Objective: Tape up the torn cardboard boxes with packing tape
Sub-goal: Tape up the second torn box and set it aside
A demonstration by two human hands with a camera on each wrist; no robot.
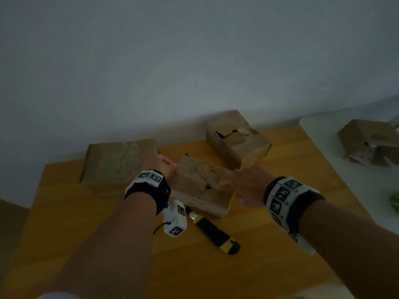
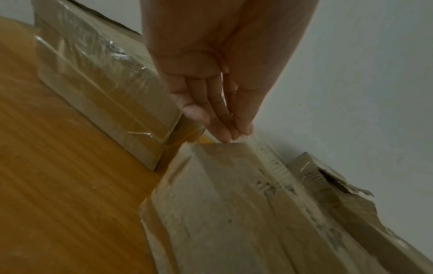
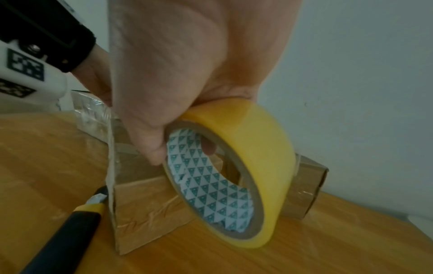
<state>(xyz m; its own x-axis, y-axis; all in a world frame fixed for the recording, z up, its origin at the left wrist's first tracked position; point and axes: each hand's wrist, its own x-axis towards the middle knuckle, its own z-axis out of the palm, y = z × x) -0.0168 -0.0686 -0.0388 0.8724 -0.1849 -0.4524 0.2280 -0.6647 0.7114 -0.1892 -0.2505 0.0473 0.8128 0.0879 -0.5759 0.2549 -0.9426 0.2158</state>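
A torn cardboard box (image 1: 203, 186) lies mid-table, its top cracked open. My left hand (image 1: 165, 164) is at its far left corner; in the left wrist view the left hand (image 2: 225, 133) has straight fingers touching the box (image 2: 234, 213) at that corner. My right hand (image 1: 241, 186) is against the box's right side. In the right wrist view the right hand (image 3: 180, 148) grips a yellow packing tape roll (image 3: 253, 166), thumb on its rim and a finger through the core, just beside the box's side (image 3: 145, 204).
A box wrapped in clear tape (image 1: 118, 162) lies at the left and another torn box (image 1: 237, 139) at the back right by the wall. A yellow-black utility knife (image 1: 213, 229) lies in front of the middle box on the wooden table (image 1: 108, 244). One more box (image 1: 369, 143) sits on a white surface at the right.
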